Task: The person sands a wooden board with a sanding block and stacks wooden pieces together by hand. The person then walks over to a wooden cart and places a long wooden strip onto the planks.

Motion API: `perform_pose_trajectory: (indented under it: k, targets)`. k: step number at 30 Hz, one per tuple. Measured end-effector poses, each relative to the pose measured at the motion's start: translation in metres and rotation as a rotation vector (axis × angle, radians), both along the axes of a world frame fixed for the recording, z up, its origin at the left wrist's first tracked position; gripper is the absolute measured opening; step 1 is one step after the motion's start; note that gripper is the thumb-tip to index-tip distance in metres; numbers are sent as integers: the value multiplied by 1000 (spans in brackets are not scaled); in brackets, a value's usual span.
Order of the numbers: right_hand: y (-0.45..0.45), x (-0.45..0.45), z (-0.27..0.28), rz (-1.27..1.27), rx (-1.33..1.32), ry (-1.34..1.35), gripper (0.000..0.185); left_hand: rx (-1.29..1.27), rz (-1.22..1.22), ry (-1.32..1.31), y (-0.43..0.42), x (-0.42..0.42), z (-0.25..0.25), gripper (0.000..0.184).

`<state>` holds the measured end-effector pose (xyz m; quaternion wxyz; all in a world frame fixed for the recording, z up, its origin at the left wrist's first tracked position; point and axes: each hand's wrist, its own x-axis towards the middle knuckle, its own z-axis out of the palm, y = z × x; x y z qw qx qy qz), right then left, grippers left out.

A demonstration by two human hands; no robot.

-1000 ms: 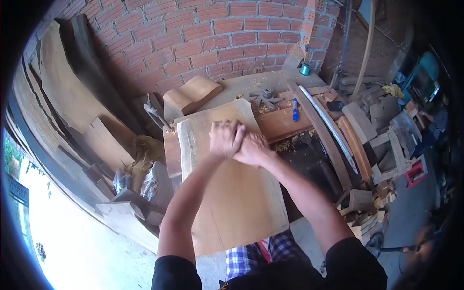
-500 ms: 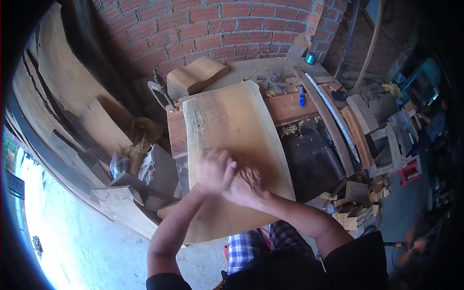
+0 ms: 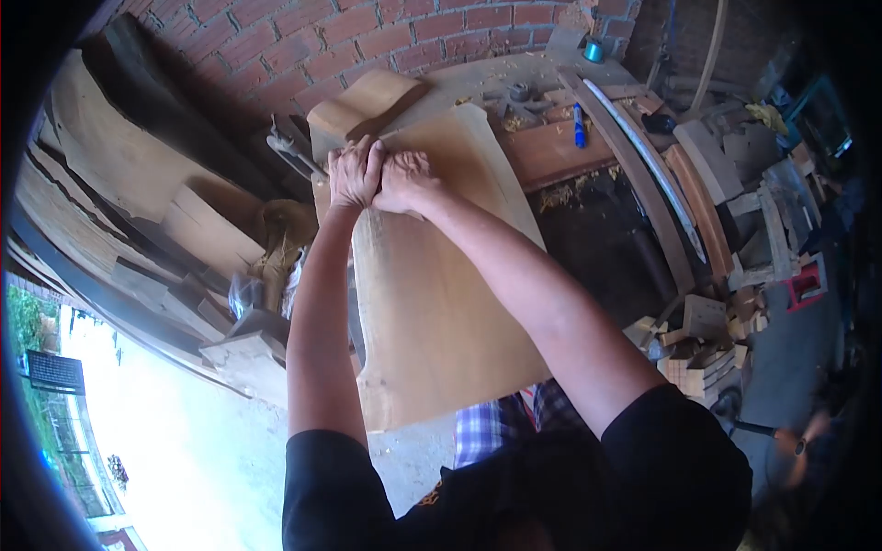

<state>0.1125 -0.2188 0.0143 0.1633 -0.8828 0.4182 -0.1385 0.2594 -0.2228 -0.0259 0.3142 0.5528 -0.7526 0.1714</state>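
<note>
The broad wooden board [image 3: 441, 312] lies at the centre of the dial, twelve being toward the brick wall [image 3: 358, 41], and its near end juts out at six beside the person's plaid trousers [image 3: 480, 433]. The left hand [image 3: 353, 174] and right hand [image 3: 404, 182] sit side by side at eleven o'clock on it, fingers bent and close together; whether they are closed on anything beneath is hidden, so I cannot tell. Weight bearing down near that left edge could make the board skid or twist, as no clamp shows gripping it, and a slip there could carry the knuckles off the side or a splinter into the skin. A push toward eleven risks running into the curved wooden block [image 3: 366, 99] just beyond the hands, while the metal tool [image 3: 292, 151] at ten crowds the left hand. The dark recess [image 3: 593, 241] by the board's right edge, toward two to three, could swallow anything knocked off. Farther out, the blue marker [image 3: 580, 129] lies between one and two, the long curved strip [image 3: 634, 174] hems in two o'clock, offcuts [image 3: 706, 320] heap up near four, and leaning slabs [image 3: 129, 151] fill nine to ten.
</note>
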Motion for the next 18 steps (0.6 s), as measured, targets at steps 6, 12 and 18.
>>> perform_pose_trajectory:
  k: [6,12,18]
  targets:
    - [180,-84,-44,-45,-81,-70,39,127,-291,135,181,-90,10,29]
    - [316,-137,-18,-30,45,-168,56,275,-454,178,297,-113,12,36]
    - [215,-80,-7,-67,255,-18,56,151,-532,232,188,-63,4,29]
